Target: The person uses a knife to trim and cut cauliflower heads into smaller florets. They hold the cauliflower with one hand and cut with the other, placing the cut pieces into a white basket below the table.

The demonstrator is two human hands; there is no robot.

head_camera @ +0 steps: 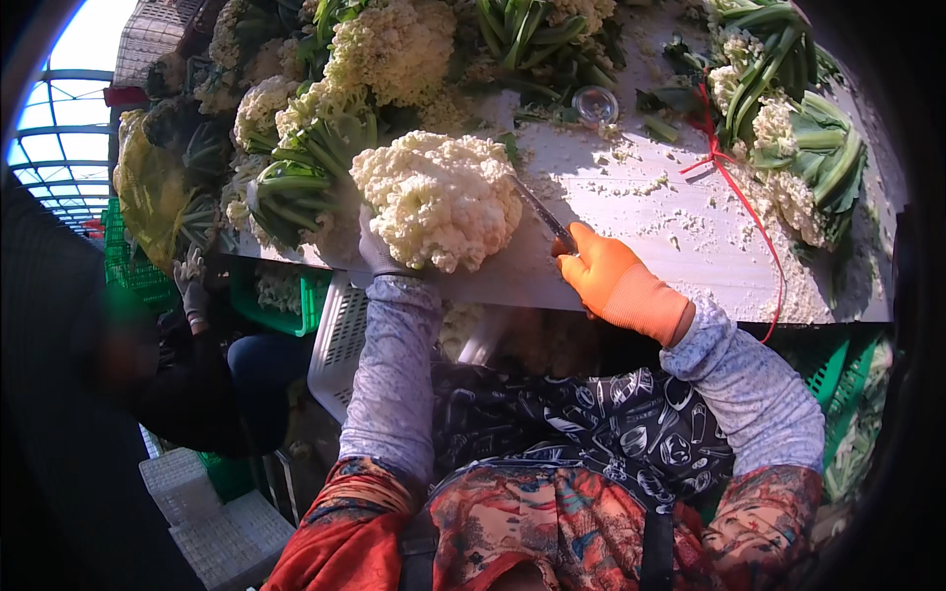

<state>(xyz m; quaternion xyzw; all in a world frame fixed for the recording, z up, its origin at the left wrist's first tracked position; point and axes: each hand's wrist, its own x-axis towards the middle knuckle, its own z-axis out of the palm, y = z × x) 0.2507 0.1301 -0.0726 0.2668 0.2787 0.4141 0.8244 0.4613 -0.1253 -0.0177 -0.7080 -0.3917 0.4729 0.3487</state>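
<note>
A large cauliflower head (440,199) rests in my left hand (380,244), which wears a grey glove and is partly hidden behind the curds. My right hand (610,273), in an orange glove, grips a knife (545,213). Its blade slants up to the left and meets the right side of the cauliflower; the tip is hidden there. Both hands are at the near edge of a white table (547,284) strewn with small curd crumbs.
Leafy cauliflowers (295,181) crowd the table's left and back; more (820,155) lie at the right by a red cord (750,203). A glass jar (595,106) stands behind. Below are a white crate (336,347) and a green crate (314,299). A co-worker's gloved hand (192,284) is at left.
</note>
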